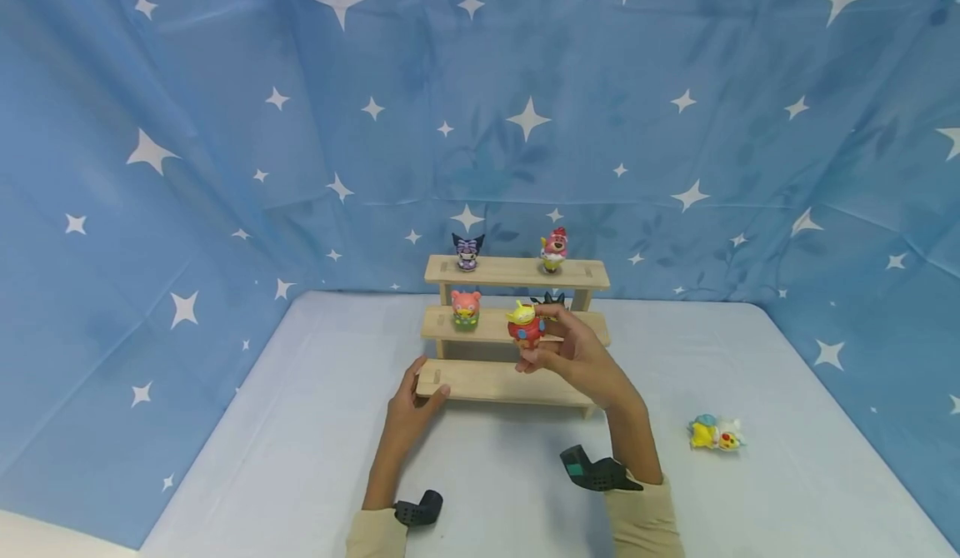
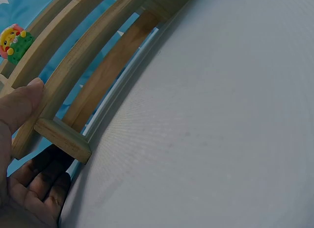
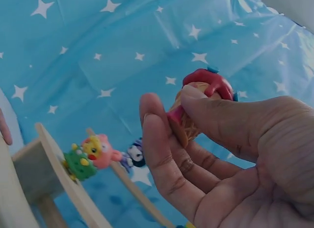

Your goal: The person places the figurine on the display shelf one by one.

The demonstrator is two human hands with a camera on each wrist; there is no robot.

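A three-step wooden display stand point(image 1: 495, 381) stands on the white table. At its lowest step's left end, my left hand point(image 1: 408, 412) grips the board, the thumb on top and the fingers curled beneath, as the left wrist view shows. Before the middle step, my right hand point(image 1: 585, 362) holds up a small toy figurine point(image 1: 526, 330) with a yellow-green head and a red body. In the right wrist view, thumb and fingers pinch the toy's tan, cone-like base point(image 3: 189, 122); red dripping shapes point(image 3: 211, 83) show above the thumb.
On the top step stand a purple-and-black figurine point(image 1: 467, 253) and a pink bear figurine point(image 1: 554, 251). The middle step bears a pink-and-green figurine point(image 1: 466, 311) and a dark one point(image 1: 553, 299), partly hidden by my right hand. A yellow-and-white figurine point(image 1: 715, 434) lies on the table at right.
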